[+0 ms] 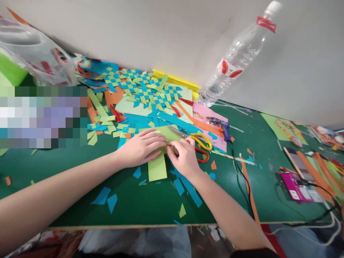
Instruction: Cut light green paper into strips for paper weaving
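My left hand (147, 146) lies flat with its fingers stretched out, pressing on light-green paper strips (158, 170). The strips cross under the fingers, and one hangs down toward the table's front. My right hand (185, 156) pinches at the edge of the green paper, just beside the left fingertips. Right behind it lies a pair of scissors (202, 141) with yellow and red handles, blades resting over the green paper. Long blue strips (192, 190) run beneath my right hand. Part of the paper is hidden by both hands.
Woven blue-and-green paper pieces (145, 87) are heaped by the wall. A clear plastic bottle (233, 57) stands behind a glue gun (226, 132), whose black cord crosses the table (129, 211). Paper scraps are scattered around. At right lies a magenta box (298, 188); at left, a plastic bag (43, 53).
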`<state>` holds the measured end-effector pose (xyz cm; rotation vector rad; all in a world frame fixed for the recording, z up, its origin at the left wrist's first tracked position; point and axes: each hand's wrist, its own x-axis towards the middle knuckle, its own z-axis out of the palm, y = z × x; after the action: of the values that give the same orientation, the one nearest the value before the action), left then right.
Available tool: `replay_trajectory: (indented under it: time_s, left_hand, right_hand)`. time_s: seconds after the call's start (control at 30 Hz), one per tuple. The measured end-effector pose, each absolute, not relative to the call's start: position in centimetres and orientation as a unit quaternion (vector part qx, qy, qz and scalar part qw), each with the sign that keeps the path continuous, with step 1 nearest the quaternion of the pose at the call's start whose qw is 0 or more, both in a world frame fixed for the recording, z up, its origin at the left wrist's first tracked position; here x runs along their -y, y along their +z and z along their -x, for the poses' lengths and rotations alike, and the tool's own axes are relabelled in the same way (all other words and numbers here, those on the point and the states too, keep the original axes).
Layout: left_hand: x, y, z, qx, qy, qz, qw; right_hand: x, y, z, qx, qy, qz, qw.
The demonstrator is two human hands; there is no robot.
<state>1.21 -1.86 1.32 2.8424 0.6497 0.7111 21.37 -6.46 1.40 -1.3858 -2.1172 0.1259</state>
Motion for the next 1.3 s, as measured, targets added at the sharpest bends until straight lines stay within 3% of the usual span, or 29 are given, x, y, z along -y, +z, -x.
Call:
replay_trajectory:
  time_s: [0.27,0.4,0.5,0.67,1.0,1.3]
  left_hand:
    - [1.5,0.8,-1.2,-0.217,0.197,-0.953,0.075]
    - [1.4,0.5,-1.2,-0.221,0.194,-0.953,0.066]
    - [1.4,0.4,-1.3,-0.239,0.198,-0.948,0.064]
    - [1.5,0.5,-1.3,-0.267,0.195,-0.942,0.054]
    - [1.0,0.3,-1.0,-0.328,0.223,-0.917,0.046]
    - [1.3,0.5,-0.9,-0.355,0.218,-0.909,0.027]
  right_hand:
    - [6.6,3.3,-23.5,0.818,-0.076,0.484,0.300]
    - [6.7,4.3,-26.0,0.790,-0.078,0.518,0.318]
    - [6.0,3.4,-28.0,0.779,-0.089,0.553,0.282]
    - [4.7,1.3,-30.5,0.783,-0.037,0.592,0.187]
    - [5.2,1.9,-30.6,0.767,0.002,0.607,0.208]
    - [5.2,1.7,-31.6,0.787,0.039,0.594,0.158]
